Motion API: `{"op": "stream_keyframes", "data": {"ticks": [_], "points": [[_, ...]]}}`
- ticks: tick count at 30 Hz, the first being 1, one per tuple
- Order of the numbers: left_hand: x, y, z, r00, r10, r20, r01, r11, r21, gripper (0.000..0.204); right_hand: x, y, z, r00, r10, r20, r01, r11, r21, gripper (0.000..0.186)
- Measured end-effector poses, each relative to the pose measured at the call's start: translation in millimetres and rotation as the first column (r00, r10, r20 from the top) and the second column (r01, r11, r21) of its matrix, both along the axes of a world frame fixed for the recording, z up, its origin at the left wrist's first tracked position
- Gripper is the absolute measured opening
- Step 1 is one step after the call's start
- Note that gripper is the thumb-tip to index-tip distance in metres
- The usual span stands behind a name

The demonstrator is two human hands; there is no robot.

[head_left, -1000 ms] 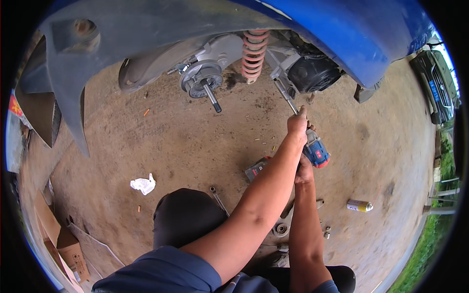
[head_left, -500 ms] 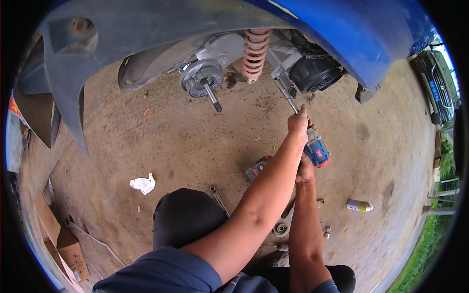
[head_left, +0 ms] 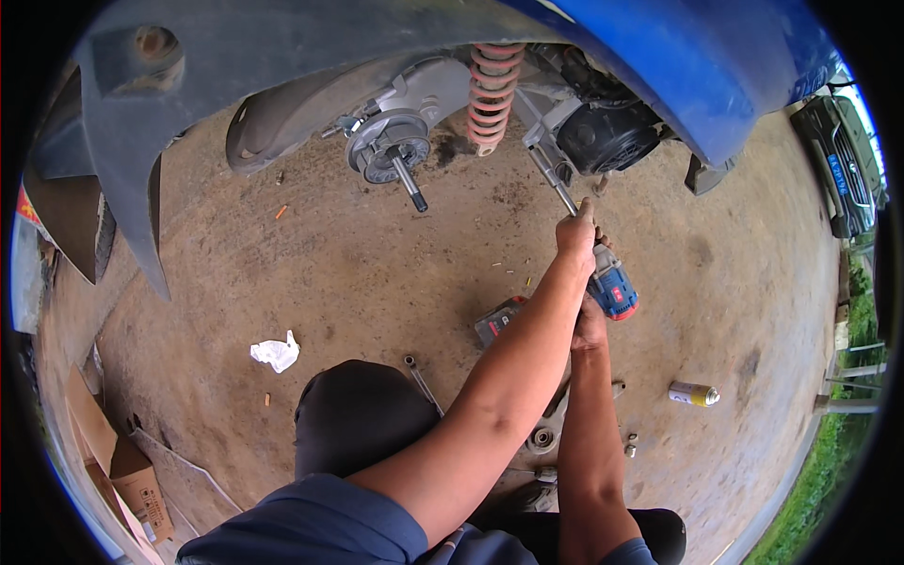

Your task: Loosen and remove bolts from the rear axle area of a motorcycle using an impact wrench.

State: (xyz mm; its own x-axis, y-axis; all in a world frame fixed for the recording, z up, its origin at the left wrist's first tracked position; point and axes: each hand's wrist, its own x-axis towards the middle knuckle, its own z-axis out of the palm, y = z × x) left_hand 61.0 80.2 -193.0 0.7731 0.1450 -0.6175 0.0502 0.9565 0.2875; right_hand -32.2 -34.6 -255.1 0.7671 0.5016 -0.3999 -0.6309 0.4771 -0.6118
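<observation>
A blue and grey cordless impact wrench (head_left: pixel 612 285) points up and away toward the vehicle's underside. My right hand (head_left: pixel 590 323) is wrapped round its handle, which is mostly hidden. Farther forward, my left hand (head_left: pixel 576 234) is closed round the long steel extension bar (head_left: pixel 554 179) near the tool's nose. The bar's far end meets a metal bracket (head_left: pixel 533 130) beside a black round engine cover (head_left: pixel 610 139); whether it sits on a bolt I cannot tell. To the left hangs a red coil spring shock absorber (head_left: pixel 494 94), its lower end loose. Beyond it is a bare wheel hub with axle (head_left: pixel 405 169).
Blue bodywork (head_left: pixel 697 66) and a dark fender (head_left: pixel 282 38) overhang the work. On the ground lie a battery pack (head_left: pixel 497 320), a wrench (head_left: pixel 423 384), a metal arm (head_left: pixel 543 438), a spray can (head_left: pixel 694 394), white crumpled paper (head_left: pixel 275 351) and a cardboard box (head_left: pixel 132 480). A parked car (head_left: pixel 841 169) stands right.
Both hands keep their grip on the impact wrench and bar, almost unmoved. The whole view has shifted very slightly; nothing has been let go or picked up.
</observation>
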Motion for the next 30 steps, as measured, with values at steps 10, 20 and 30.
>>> {"op": "stream_keyframes", "data": {"ticks": [10,20,30], "points": [[-1.6,0.4,4.3,1.0,-0.009,0.01,0.009,1.0,-0.006,0.042,-1.0,5.2,9.8,0.999,-0.032,-0.004,0.032,0.996,-0.081,0.014],[-1.6,0.0,1.9,0.999,-0.001,0.034,0.001,1.0,-0.014,0.042,-2.1,6.0,5.6,0.997,-0.075,0.006,0.076,0.993,-0.09,0.026],[0.5,-0.2,5.4,0.999,-0.037,0.009,0.037,0.999,-0.02,0.044,-6.1,3.9,7.8,0.999,-0.029,0.034,0.026,0.996,0.087,0.04]]}}
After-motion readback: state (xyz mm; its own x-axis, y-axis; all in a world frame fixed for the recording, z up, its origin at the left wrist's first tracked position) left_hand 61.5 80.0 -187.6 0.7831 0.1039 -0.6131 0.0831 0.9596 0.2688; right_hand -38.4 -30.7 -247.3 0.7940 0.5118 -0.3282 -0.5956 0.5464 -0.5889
